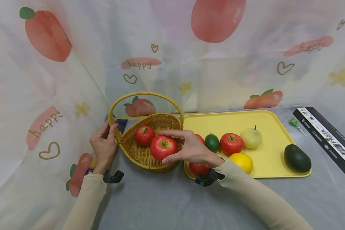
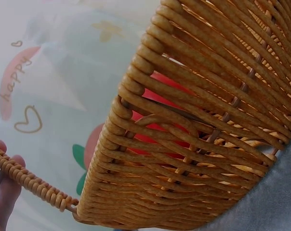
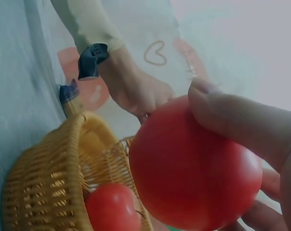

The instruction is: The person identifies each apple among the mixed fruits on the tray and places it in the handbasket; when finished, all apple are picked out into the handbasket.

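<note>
A wicker basket [image 1: 133, 155] with a tall arched handle stands on the grey cloth. My left hand [image 1: 103, 145] grips the handle near its left base; in the left wrist view its fingers [image 2: 8, 195] wrap the woven handle beside the basket wall [image 2: 184, 197]. Over the basket's right side, my right hand [image 1: 191, 148] holds a red apple [image 1: 164, 148] between thumb and fingers. The right wrist view shows this apple [image 3: 193, 168] up close, the thumb [image 3: 232, 113] pressed on it. Another red apple [image 1: 145, 135] lies inside the basket.
Right of the basket, a yellow tray [image 1: 267, 159] bears red apples [image 1: 231, 143], a small green fruit [image 1: 212, 142], a lemon [image 1: 244, 163], a pale pear [image 1: 251, 138] and an avocado [image 1: 297, 158]. Beyond it lie a green lollipop [image 1: 294, 122] and a long black box [image 1: 327, 137]. Printed cloth hangs behind.
</note>
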Tool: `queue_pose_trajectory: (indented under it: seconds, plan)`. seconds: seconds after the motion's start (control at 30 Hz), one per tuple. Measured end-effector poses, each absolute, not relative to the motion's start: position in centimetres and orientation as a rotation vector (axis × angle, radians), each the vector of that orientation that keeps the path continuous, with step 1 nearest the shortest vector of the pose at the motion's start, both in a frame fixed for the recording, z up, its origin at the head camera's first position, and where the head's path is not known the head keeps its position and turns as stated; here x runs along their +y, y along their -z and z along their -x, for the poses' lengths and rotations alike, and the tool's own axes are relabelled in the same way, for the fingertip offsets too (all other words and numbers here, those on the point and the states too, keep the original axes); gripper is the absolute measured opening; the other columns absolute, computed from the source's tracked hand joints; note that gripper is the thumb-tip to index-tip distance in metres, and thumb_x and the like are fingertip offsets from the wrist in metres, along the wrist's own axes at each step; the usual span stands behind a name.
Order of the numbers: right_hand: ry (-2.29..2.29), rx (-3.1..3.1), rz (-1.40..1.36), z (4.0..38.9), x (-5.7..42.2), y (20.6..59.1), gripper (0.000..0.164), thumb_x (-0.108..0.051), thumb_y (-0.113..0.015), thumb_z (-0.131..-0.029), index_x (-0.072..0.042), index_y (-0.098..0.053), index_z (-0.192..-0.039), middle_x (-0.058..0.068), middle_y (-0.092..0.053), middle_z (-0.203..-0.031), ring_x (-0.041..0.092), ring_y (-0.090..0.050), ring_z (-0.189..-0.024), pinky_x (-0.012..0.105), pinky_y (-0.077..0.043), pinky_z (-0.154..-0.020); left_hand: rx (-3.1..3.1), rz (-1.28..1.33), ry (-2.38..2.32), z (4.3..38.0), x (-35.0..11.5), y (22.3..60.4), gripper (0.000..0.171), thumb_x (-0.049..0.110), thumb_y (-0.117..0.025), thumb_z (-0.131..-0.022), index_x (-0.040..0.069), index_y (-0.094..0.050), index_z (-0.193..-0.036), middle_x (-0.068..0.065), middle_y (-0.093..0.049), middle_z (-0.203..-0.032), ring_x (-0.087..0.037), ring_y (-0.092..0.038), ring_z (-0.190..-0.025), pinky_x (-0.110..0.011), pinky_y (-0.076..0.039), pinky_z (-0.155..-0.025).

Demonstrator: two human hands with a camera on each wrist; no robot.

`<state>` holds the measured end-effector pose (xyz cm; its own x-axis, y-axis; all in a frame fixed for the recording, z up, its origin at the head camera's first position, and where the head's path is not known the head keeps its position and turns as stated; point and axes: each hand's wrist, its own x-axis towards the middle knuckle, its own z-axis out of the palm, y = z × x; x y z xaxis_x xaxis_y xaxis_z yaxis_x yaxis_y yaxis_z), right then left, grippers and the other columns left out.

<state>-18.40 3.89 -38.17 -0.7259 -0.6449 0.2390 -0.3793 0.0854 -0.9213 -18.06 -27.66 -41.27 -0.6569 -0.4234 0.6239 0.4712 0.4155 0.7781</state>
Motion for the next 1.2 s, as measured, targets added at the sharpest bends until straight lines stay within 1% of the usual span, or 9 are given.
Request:
queue_pose_trajectory:
  seconds: [0.03, 0.1, 0.2, 0.33, 0.43, 0.6, 0.8, 0.9, 1.2]
  plan:
    - [1.681, 2.14, 1.04, 18.4, 3.5, 38.2, 0.076, -0.019, -0.096, -0.078, -0.021, -0.066, -0.147, -0.006, -0.069, -0.141, 0.016, -0.066, -0.126, 0.038, -0.06, -0.1, -1.842, 0.042, 1.358, 18.0, -27.6, 41.2, 0.031, -0.002, -0.069, -0.101, -0.004, -0.073, -0.131, -0.033, -0.074, -0.117, 0.006, -0.074, -0.093, -0.008, -0.055, -0.077]
    - [1.672, 2.135, 1.062, 18.5, 2.8, 38.3, 0.076, -0.017, -0.095, -0.079, -0.018, -0.064, -0.149, -0.004, -0.067, -0.144, 0.017, -0.064, -0.129, 0.04, -0.059, -0.102, -1.845, 0.042, 1.358, 18.0, -27.7, 41.3, 0.03, -0.001, -0.069, -0.101, -0.003, -0.074, -0.131, -0.032, -0.075, -0.117, 0.007, -0.074, -0.093, -0.008, -0.055, -0.078]
    - [1.661, 2.136, 1.066, 18.9, 1.8, 38.3, 0.077, -0.016, -0.095, -0.079, -0.015, -0.063, -0.15, -0.003, -0.066, -0.146, 0.018, -0.061, -0.133, 0.042, -0.057, -0.104, -1.852, 0.043, 1.354, 18.1, -27.9, 41.5, 0.03, 0.003, -0.071, -0.101, 0.004, -0.076, -0.13, -0.029, -0.076, -0.117, 0.008, -0.074, -0.093, -0.009, -0.055, -0.078]
    - [1.644, 2.15, 1.022, 19.6, 0.6, 38.5, 0.078, -0.016, -0.095, -0.078, -0.017, -0.063, -0.149, -0.002, -0.063, -0.147, 0.02, -0.061, -0.131, 0.042, -0.059, -0.102, -1.84, 0.071, 1.357, 18.3, -28.5, 42.0, 0.029, 0.006, -0.073, -0.101, 0.011, -0.078, -0.129, -0.025, -0.078, -0.116, 0.005, -0.075, -0.093, -0.011, -0.057, -0.079]
    - [1.634, 2.18, 0.97, 20.2, -0.2, 38.6, 0.079, -0.016, -0.096, -0.077, -0.019, -0.063, -0.149, 0.0, -0.062, -0.147, 0.021, -0.06, -0.13, 0.043, -0.059, -0.101, -1.828, 0.1, 1.359, 18.4, -28.7, 42.2, 0.029, 0.006, -0.072, -0.101, 0.012, -0.078, -0.129, -0.024, -0.078, -0.116, 0.003, -0.076, -0.094, -0.012, -0.058, -0.08]
    - [1.605, 2.268, 0.883, 21.2, -1.4, 38.6, 0.081, -0.014, -0.096, -0.076, -0.019, -0.062, -0.149, 0.003, -0.062, -0.145, 0.024, -0.06, -0.128, 0.046, -0.057, -0.103, -1.824, 0.112, 1.363, 18.4, -28.7, 42.1, 0.029, 0.005, -0.073, -0.1, 0.012, -0.079, -0.128, -0.024, -0.078, -0.115, 0.002, -0.076, -0.094, -0.012, -0.057, -0.079]
    - [1.558, 2.356, 0.827, 22.5, -2.4, 38.8, 0.082, -0.011, -0.091, -0.079, -0.012, -0.057, -0.153, 0.008, -0.058, -0.15, 0.029, -0.059, -0.131, 0.047, -0.056, -0.105, -1.838, 0.093, 1.354, 18.6, -28.5, 42.1, 0.028, 0.007, -0.073, -0.101, 0.011, -0.079, -0.128, -0.022, -0.079, -0.116, 0.004, -0.075, -0.095, -0.011, -0.057, -0.079]
    - [1.541, 2.388, 0.762, 23.2, -2.6, 38.8, 0.082, -0.011, -0.09, -0.08, -0.012, -0.056, -0.154, 0.01, -0.056, -0.152, 0.031, -0.059, -0.13, 0.049, -0.056, -0.106, -1.838, 0.09, 1.348, 18.7, -28.4, 42.1, 0.029, 0.007, -0.073, -0.101, 0.011, -0.078, -0.128, -0.023, -0.078, -0.116, 0.004, -0.075, -0.095, -0.01, -0.056, -0.079]
    - [1.49, 2.435, 0.571, 24.6, -3.1, 39.0, 0.081, -0.009, -0.088, -0.084, -0.012, -0.052, -0.156, 0.014, -0.056, -0.15, 0.034, -0.06, -0.129, 0.048, -0.055, -0.106, -1.837, 0.039, 1.345, 18.6, -28.5, 42.3, 0.029, 0.002, -0.072, -0.1, 0.006, -0.077, -0.128, -0.025, -0.078, -0.116, 0.005, -0.074, -0.093, -0.009, -0.055, -0.077]
